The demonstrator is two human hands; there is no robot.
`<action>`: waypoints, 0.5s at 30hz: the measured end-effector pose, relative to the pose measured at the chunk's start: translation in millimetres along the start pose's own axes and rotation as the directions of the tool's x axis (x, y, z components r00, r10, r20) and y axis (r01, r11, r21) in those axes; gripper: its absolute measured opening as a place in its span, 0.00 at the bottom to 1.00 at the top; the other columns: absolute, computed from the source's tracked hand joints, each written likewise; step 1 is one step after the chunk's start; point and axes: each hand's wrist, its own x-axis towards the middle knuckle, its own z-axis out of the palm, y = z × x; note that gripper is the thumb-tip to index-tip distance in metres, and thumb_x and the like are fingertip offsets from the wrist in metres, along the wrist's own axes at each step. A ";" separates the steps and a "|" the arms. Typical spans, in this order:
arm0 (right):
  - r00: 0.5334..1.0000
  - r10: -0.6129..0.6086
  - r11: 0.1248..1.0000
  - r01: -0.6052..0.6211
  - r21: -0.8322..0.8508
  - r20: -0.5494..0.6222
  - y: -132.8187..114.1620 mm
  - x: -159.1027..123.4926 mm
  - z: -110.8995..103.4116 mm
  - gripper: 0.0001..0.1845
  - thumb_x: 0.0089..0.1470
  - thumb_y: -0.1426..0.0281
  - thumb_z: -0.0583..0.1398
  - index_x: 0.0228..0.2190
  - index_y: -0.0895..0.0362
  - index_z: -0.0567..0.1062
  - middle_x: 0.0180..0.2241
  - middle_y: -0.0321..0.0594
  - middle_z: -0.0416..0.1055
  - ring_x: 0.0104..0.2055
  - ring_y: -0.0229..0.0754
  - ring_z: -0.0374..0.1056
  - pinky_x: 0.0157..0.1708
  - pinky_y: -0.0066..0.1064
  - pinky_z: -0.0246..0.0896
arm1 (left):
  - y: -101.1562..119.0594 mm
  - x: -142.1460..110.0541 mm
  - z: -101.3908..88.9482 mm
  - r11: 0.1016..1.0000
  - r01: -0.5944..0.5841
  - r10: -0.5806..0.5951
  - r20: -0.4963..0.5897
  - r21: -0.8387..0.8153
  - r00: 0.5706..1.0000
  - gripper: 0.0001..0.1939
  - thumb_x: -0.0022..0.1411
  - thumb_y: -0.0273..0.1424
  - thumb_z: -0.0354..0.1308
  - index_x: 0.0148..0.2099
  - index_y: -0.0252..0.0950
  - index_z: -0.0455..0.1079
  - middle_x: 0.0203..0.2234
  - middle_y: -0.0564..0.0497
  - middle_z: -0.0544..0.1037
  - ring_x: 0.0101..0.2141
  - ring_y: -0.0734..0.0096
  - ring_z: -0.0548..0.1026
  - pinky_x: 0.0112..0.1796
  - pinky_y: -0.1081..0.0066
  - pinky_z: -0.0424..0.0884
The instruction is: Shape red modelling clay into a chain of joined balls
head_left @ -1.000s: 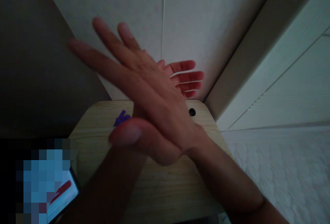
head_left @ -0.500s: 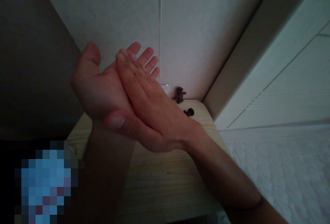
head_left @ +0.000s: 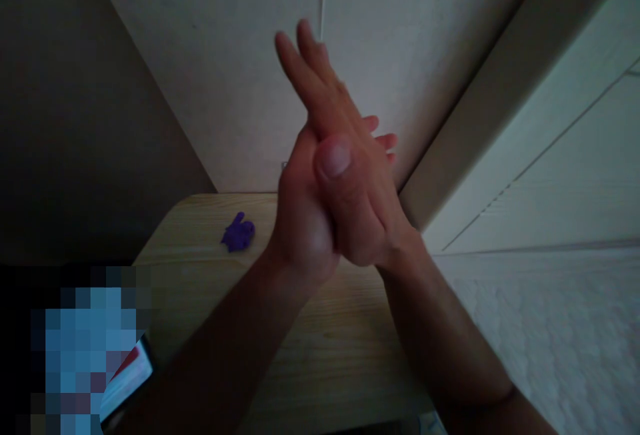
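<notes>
My left hand (head_left: 304, 218) and my right hand (head_left: 361, 178) are pressed palm to palm above a light wooden table (head_left: 320, 348). The right hand lies across the left at a slant, its fingers stretched up and to the left and its thumb over the heel of the left palm. Fingertips of the left hand stick out straight behind the right hand. Whatever may lie between the palms is hidden. A small purple lumpy figure (head_left: 239, 233), rather like soft clay, rests on the table to the left of my hands.
Behind the table rises a pale wall (head_left: 240, 75). A cream-coloured panel (head_left: 550, 128) stands at the right, with a white quilted surface (head_left: 560, 328) below it. At the lower left is a device with a lit screen (head_left: 131, 381), partly blurred out.
My left hand has swung to the right and my right hand has slid across it, fingers now pointing higher. The purple figure has come into sight; two small dark figures at the back are now covered.
</notes>
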 end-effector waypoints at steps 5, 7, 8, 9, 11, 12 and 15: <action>0.994 -0.109 0.994 0.108 -0.035 -0.025 31.3 5.7 10.4 0.41 0.70 0.55 0.37 0.72 0.66 0.54 0.78 0.45 0.46 0.81 0.43 0.33 0.80 0.44 0.33 | 12.6 4.8 -3.2 0.986 0.076 -0.068 0.057 -0.150 0.996 0.31 0.81 0.38 0.30 0.71 0.38 0.66 0.62 0.54 0.77 0.71 0.55 0.61 0.62 0.57 0.73; 0.992 -0.124 0.989 0.126 -0.082 0.028 36.9 6.7 12.6 0.43 0.68 0.52 0.39 0.73 0.66 0.55 0.78 0.45 0.47 0.81 0.44 0.33 0.79 0.40 0.34 | 21.4 7.3 -9.1 0.964 0.180 -0.165 0.092 -0.197 0.982 0.34 0.80 0.43 0.31 0.69 0.28 0.66 0.64 0.47 0.75 0.71 0.50 0.58 0.63 0.51 0.70; 0.991 -0.117 0.986 0.123 -0.109 0.057 37.9 6.9 13.2 0.43 0.68 0.52 0.39 0.73 0.65 0.56 0.78 0.45 0.46 0.81 0.45 0.33 0.79 0.39 0.34 | 25.6 8.0 -11.6 0.950 0.222 -0.204 0.100 -0.221 0.974 0.36 0.80 0.45 0.29 0.69 0.26 0.65 0.64 0.45 0.74 0.72 0.48 0.57 0.63 0.47 0.67; 0.990 -0.113 0.983 0.124 -0.138 0.081 37.9 6.8 13.6 0.43 0.69 0.52 0.40 0.73 0.65 0.55 0.78 0.46 0.46 0.81 0.46 0.33 0.79 0.40 0.33 | 29.2 8.4 -13.7 0.936 0.252 -0.234 0.101 -0.245 0.967 0.37 0.80 0.46 0.28 0.68 0.25 0.65 0.65 0.45 0.73 0.72 0.47 0.55 0.64 0.43 0.63; 0.985 -0.117 0.973 0.139 -0.184 0.126 36.2 6.4 14.6 0.42 0.70 0.52 0.40 0.73 0.65 0.54 0.78 0.48 0.45 0.81 0.48 0.35 0.79 0.44 0.34 | 34.6 9.2 -16.6 0.919 0.280 -0.266 0.088 -0.276 0.960 0.38 0.80 0.47 0.25 0.68 0.28 0.64 0.67 0.46 0.71 0.73 0.48 0.52 0.64 0.37 0.56; 0.981 -0.130 0.967 0.158 -0.199 0.147 34.8 6.2 15.6 0.42 0.71 0.52 0.39 0.73 0.66 0.53 0.78 0.49 0.45 0.81 0.49 0.35 0.79 0.45 0.34 | 36.3 10.0 -18.0 0.917 0.285 -0.276 0.073 -0.278 0.959 0.37 0.80 0.47 0.24 0.69 0.30 0.63 0.68 0.46 0.70 0.73 0.49 0.51 0.65 0.36 0.53; 0.958 -0.222 0.947 0.256 -0.195 0.180 30.4 6.0 21.7 0.48 0.70 0.45 0.36 0.73 0.69 0.50 0.78 0.54 0.44 0.81 0.50 0.36 0.79 0.46 0.31 | 38.2 15.5 -25.2 0.933 0.257 -0.265 0.003 -0.252 0.964 0.37 0.80 0.47 0.26 0.69 0.27 0.61 0.71 0.41 0.65 0.75 0.55 0.49 0.68 0.44 0.52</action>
